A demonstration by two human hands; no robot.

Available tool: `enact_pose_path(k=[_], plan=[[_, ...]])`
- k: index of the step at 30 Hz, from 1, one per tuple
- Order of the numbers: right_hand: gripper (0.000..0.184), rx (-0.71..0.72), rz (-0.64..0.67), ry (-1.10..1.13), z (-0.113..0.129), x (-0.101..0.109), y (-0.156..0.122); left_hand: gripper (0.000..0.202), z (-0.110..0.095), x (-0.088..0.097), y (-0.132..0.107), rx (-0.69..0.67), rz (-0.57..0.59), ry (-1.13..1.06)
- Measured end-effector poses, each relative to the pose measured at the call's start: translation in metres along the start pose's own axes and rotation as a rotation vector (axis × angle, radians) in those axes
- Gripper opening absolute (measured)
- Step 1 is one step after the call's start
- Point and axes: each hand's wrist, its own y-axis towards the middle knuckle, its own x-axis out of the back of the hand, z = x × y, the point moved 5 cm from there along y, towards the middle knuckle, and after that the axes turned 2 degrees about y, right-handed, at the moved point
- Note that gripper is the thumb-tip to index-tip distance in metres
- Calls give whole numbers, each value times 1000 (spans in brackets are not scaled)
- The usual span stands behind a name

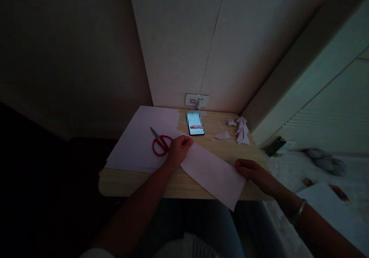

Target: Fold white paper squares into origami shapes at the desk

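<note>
A long white paper strip (215,173) lies slantwise on a small wooden table (138,183), its near end hanging over the front edge. My left hand (180,148) rests closed on the strip's far end, fingers curled onto the paper. My right hand (250,169) pinches the strip's right edge near the table's front. Red-handled scissors (160,143) lie just left of my left hand, on a stack of white sheets (135,143).
A lit phone (195,125) lies at the table's back, below a wall socket (196,100). Several folded paper pieces (240,129) sit at the back right. A bed (317,181) with small items stands to the right. The room is dim.
</note>
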Motion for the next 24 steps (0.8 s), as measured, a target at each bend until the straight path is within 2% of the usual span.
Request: enact_pose_path(k=[4, 8, 10, 13, 14, 17, 20, 24], plan=[[25, -43, -25, -22, -16, 14, -13, 15, 1, -3, 0, 16, 19, -19], [30, -123, -76, -61, -33, 34, -27, 15, 1, 5, 2, 20, -54, -18], [31, -114, -161, -48, -35, 46, -32, 17, 0, 8, 3, 19, -76, -27], [26, 7, -383, -30, -22, 54, -33, 18, -2, 5, 2, 16, -42, -81], [26, 50, -463, -19, -15, 53, -31, 19, -3, 3, 2, 10, -28, -102], [45, 113, -394, 0, 6, 29, -14, 19, -4, 0, 1, -21, -17, -139], [36, 104, -275, -202, 20, 6, 7, 18, -5, 2, 1, -59, -19, -111], [29, 106, -278, -363, 22, 3, 19, 20, -7, 5, -2, -117, 70, 56]])
